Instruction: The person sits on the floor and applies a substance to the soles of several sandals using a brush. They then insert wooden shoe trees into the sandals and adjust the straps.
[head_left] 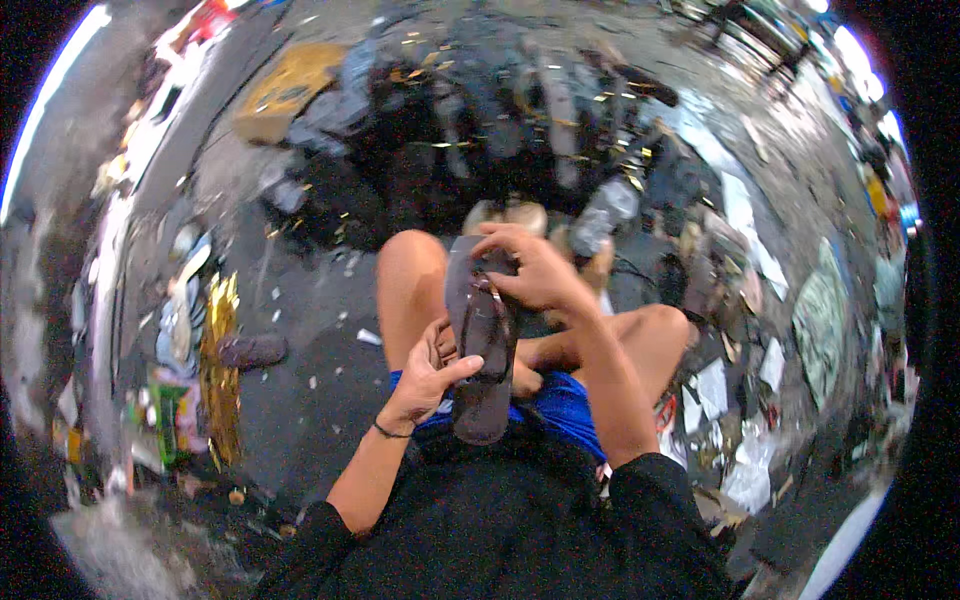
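Note:
A dark purple-grey flip-flop [480, 403] stands upright over my lap, its heel end toward me. My left hand [428, 378] grips the left side around its middle, with the thumb laid across the face. At the toe end my right hand [527, 268] has its fingers curled over the edge and its thumb near the strap [482, 305]. The fingertips are blurred, so the exact hold on the strap is hard to make out.
A dark, blurred heap of footwear [430, 185] with shiny gold bits lies ahead of my crossed legs. On the left are a gold foil strip [220, 370], a dark sole [253, 350] and a yellow sack [290, 90]. White scraps and a clear plastic bag [748, 475] lie right.

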